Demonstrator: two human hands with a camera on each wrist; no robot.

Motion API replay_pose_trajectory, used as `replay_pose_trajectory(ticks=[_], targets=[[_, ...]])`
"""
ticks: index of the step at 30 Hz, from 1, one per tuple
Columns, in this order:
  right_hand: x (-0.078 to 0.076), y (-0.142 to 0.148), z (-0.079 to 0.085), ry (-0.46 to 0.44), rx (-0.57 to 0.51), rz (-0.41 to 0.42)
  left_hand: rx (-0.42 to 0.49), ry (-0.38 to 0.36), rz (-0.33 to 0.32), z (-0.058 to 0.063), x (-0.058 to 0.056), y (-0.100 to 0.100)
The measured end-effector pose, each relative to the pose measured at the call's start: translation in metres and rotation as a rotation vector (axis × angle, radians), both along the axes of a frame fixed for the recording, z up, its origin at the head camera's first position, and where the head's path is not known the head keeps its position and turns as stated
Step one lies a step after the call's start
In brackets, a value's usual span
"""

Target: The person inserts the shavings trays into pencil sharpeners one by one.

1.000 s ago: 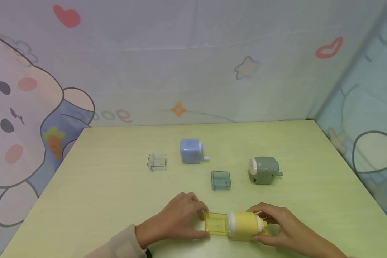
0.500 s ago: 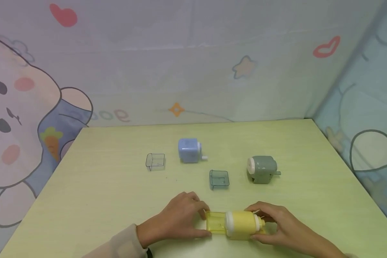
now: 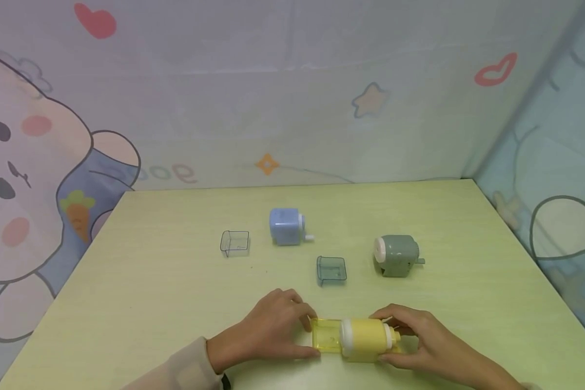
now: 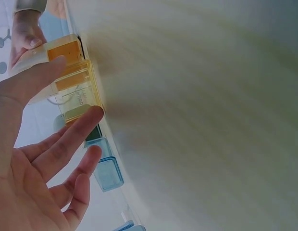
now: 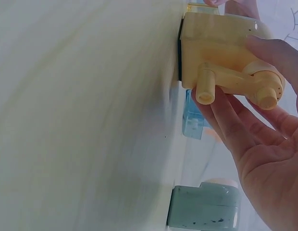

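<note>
Near the table's front edge lies a yellow hand-crank pencil sharpener (image 3: 367, 340) with a white front ring. My right hand (image 3: 426, 344) grips its crank end, thumb on one side and fingers on the other. From the sharpener's left end sticks out a see-through yellow drawer (image 3: 327, 336), partly inside the body. My left hand (image 3: 273, 330) pinches the drawer's outer end between thumb and forefinger, as the left wrist view also shows. The right wrist view shows the crank handle (image 5: 205, 86) beside my right fingers.
Behind the hands stand a blue sharpener (image 3: 286, 226) and a grey-green sharpener (image 3: 397, 255). A clear drawer (image 3: 235, 244) and a greenish see-through drawer (image 3: 331, 270) lie apart from them. A printed cloth (image 3: 292, 108) hangs behind the table.
The yellow drawer has slid a little to the right into the sharpener, my left hand moving with it. My right hand keeps its grip. The head view has shifted slightly.
</note>
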State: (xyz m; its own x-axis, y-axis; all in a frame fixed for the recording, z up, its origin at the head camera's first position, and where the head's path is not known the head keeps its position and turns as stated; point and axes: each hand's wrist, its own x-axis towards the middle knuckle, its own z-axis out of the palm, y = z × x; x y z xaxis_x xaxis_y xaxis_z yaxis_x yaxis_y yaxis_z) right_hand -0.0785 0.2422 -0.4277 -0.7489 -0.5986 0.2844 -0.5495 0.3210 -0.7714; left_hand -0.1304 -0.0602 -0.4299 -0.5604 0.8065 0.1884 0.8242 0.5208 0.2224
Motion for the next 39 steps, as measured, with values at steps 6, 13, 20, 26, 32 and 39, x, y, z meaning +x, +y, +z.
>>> replay_pose_trajectory(ticks=[6, 13, 20, 26, 32, 39], targets=[[0.0, 0.0, -0.001, 0.005, -0.005, 0.002, 0.001, 0.01, -0.005, 0.0, 0.0, 0.001], [0.0, -0.001, -0.001, 0.015, -0.011, 0.005, 0.001, -0.01, -0.006, 0.0, 0.001, 0.0], [0.0, -0.001, -0.002, 0.02, -0.013, 0.005, -0.004, -0.005, 0.003, 0.0, 0.0, 0.001], [0.0, 0.0, -0.001, 0.033, -0.006, -0.001, 0.002, 0.015, 0.015, 0.0, 0.0, 0.002], [0.0, -0.001, -0.001, 0.038, -0.008, 0.003, 0.008, 0.022, 0.018, -0.002, 0.0, 0.002], [0.003, -0.005, 0.009, 0.053, -0.014, 0.003, 0.001, 0.022, 0.017, -0.001, 0.0, 0.002]])
